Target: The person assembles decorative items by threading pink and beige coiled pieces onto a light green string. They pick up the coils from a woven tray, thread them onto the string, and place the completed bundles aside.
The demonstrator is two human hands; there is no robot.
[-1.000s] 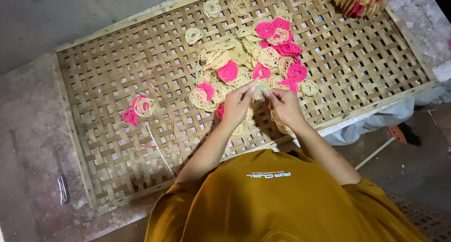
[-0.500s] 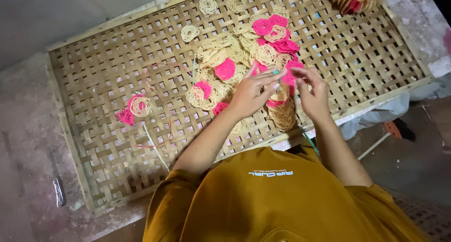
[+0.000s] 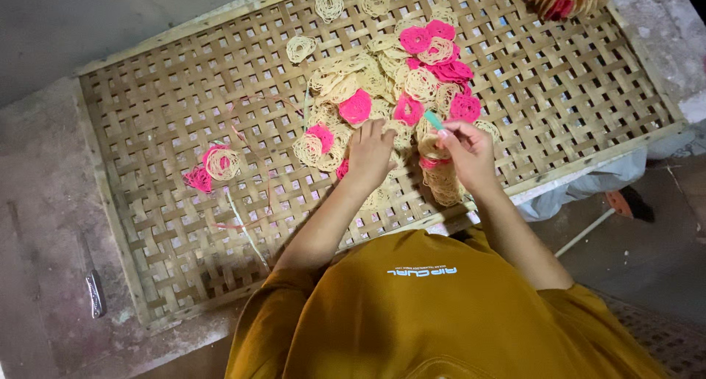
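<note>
Fingers of the right hand (image 3: 465,149) pinch a thin green strip (image 3: 433,120) above a stack of cream coils (image 3: 443,182), left hand (image 3: 370,149) pressing flat on pink and cream discs (image 3: 382,92) heaped mid woven bamboo tray (image 3: 162,107).

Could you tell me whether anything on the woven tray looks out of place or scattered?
Yes. Two pink and cream lacy discs lie alone on the woven bamboo tray, left of the main heap of discs. Thin loose strands lie beside them. Nothing looks broken.
</note>
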